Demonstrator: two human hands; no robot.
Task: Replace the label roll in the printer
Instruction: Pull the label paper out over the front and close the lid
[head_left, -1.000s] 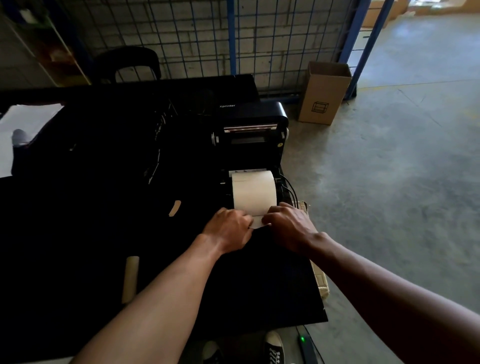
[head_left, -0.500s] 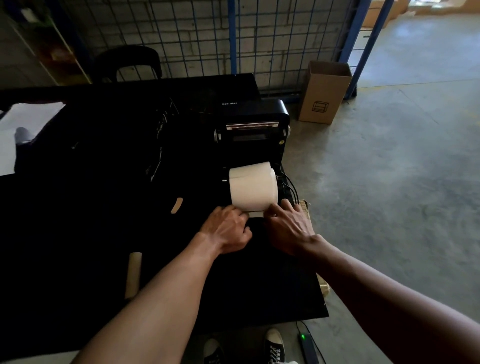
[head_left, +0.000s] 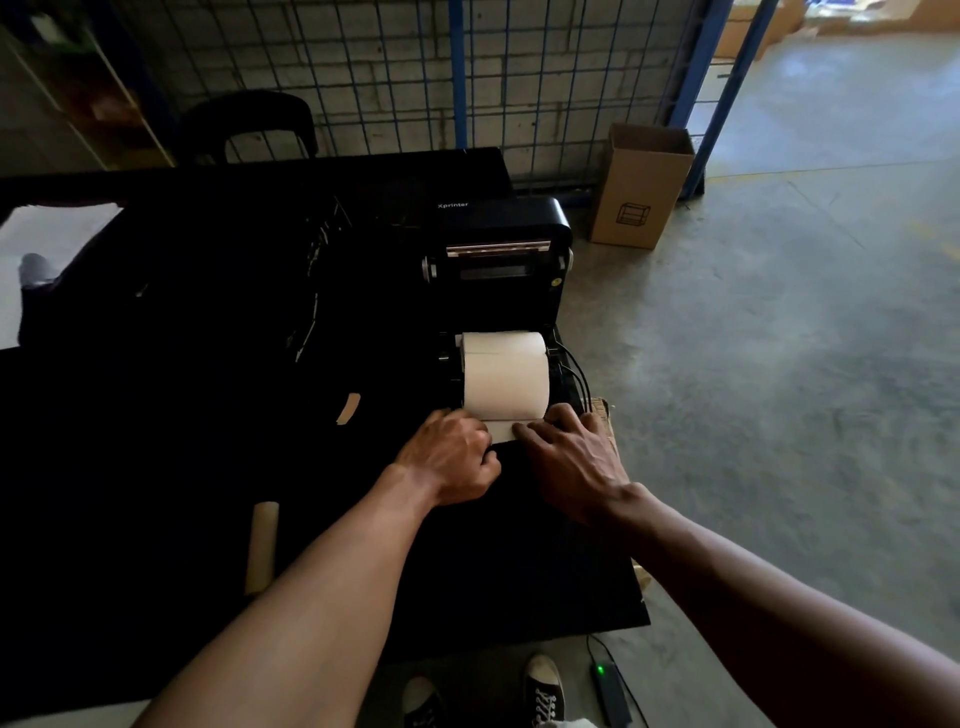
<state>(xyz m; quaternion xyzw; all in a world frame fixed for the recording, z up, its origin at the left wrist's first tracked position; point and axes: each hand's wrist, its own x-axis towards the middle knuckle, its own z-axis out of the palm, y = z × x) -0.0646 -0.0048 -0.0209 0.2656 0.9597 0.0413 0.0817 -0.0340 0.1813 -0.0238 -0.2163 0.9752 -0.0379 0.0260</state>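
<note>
The black bench (head_left: 156, 441) carries everything, and the printer (head_left: 498, 234) stands along its right edge, toward the far corner, with its lid thrown back. The new label roll (head_left: 506, 371) already sits in the open bay on the near side of the lid, lying square between the two side guides.

The step in hand looks like drawing the free end forward so it can be laid over the exit slot. Both hands work just in front of the roll. The left hand (head_left: 452, 457) has its fingers curled over the left edge of the loose strip (head_left: 501, 430) and seems to pinch it. The right hand (head_left: 576, 462) lies flatter, fingers straight and spread, one fingertip pressing the strip's right edge down.

To do this well, pull both edges evenly. A lopsided tug would likely skew the web and let it wander off a guide. Draw gently, since the roll turns freely and can spill slack. The strip should lie flat and centred before the lid comes down, reaching just past the tear bar.

The black cables (head_left: 574, 369) at the bay's right side deserve clearance. A bare cardboard core (head_left: 262, 545), probably the spent roll's, lies near the bench's front edge, left of the left forearm.
</note>
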